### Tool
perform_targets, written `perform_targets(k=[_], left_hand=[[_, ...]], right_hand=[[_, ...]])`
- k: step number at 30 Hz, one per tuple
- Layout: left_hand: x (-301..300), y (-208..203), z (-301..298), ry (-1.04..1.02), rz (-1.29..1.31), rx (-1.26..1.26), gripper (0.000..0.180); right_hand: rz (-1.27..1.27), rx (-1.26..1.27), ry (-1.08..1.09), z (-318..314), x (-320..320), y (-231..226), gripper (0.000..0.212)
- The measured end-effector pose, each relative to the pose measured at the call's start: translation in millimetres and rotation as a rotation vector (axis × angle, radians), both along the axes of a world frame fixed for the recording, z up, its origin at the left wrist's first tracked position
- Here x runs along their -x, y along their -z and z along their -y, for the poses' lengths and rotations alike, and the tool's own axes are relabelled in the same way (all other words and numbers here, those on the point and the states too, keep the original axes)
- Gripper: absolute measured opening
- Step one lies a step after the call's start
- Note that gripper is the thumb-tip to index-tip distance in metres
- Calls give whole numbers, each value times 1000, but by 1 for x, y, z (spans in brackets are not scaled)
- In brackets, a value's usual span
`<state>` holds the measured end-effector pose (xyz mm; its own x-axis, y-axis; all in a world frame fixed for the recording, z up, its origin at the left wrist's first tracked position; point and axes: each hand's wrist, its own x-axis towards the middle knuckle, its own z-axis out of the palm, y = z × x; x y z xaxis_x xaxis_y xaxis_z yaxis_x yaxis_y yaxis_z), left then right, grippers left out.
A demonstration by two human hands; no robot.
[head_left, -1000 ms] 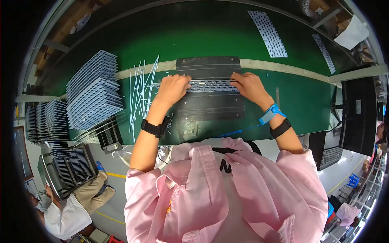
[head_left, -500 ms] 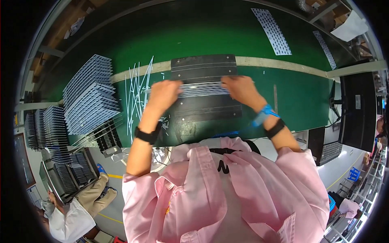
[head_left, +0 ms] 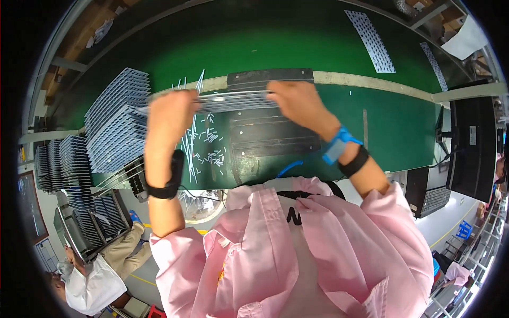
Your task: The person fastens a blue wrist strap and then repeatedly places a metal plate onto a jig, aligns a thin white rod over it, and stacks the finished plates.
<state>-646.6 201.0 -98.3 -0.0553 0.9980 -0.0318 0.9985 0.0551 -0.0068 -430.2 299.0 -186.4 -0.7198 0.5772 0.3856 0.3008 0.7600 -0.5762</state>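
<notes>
Panel (head_left: 233,100) lifted off black tray (head_left: 275,135), left hand (head_left: 169,114) and right hand (head_left: 297,100) fingers pinching opposite ends, keeping it level.

A pink, short-sleeved work shirt (head_left: 297,249) with a collar is worn; the forearms are left bare. A dark mark is seen on the shirt near the collar, partly hidden in a fold. A broad black band (head_left: 168,180) is worn on the wrist of the left hand (head_left: 168,114). Beside the right hand (head_left: 299,100), a blue strap (head_left: 339,144) and a black band (head_left: 354,161) are worn next to each other. A thin dark cord is seen near the left band.
</notes>
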Motion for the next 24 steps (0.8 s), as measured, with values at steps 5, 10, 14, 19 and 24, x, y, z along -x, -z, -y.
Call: perform_targets(k=[5, 10, 14, 19, 24], left_hand=[[-37, 74, -5, 102, 256, -76, 14], [-54, 108, -12, 205, 327, -50, 12], [-70, 116, -23, 296, 436, -118, 11], [-96, 124, -33, 364, 497, -114, 11], [-71, 128, -15, 276, 414, -86, 10]], right_hand=[[179, 2, 14, -7, -57, 21, 12], [220, -3, 54, -1, -83, 34, 13], [304, -55, 115, 3, -99, 11, 10], [403, -73, 141, -2, -133, 5, 10], [294, 5, 119, 4, -104, 40, 10]])
